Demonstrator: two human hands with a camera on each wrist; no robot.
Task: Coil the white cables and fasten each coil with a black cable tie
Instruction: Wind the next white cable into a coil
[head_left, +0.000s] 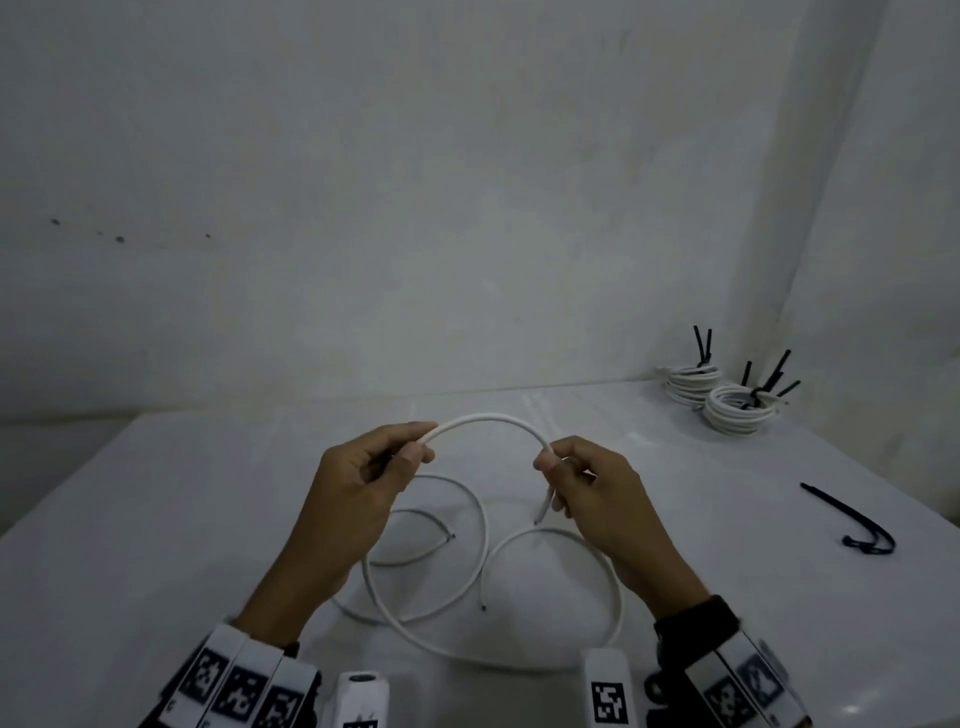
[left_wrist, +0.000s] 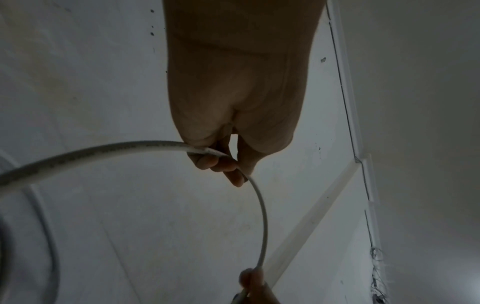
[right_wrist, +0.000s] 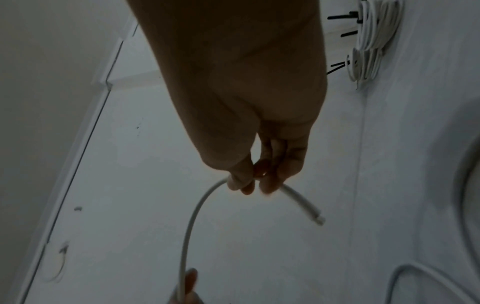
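I hold a white cable (head_left: 488, 418) in an arch above the table. My left hand (head_left: 410, 452) pinches it at the arch's left foot, and from there it drops into loose loops (head_left: 483, 525) on the table. My right hand (head_left: 550, 462) pinches it near its free end (head_left: 540, 514), which points down. The left wrist view shows the left hand (left_wrist: 228, 162) on the cable (left_wrist: 262, 207). In the right wrist view the right hand (right_wrist: 254, 185) grips near the cable's stub end (right_wrist: 306, 205). A loose black cable tie (head_left: 852, 519) lies at the right.
Two tied white coils (head_left: 722, 395) with black tie tails sticking up sit at the back right corner, seen also as coils (right_wrist: 374, 39) in the right wrist view. A second loose white cable (head_left: 561, 540) curves on the white table (head_left: 156, 519). Walls stand behind and right.
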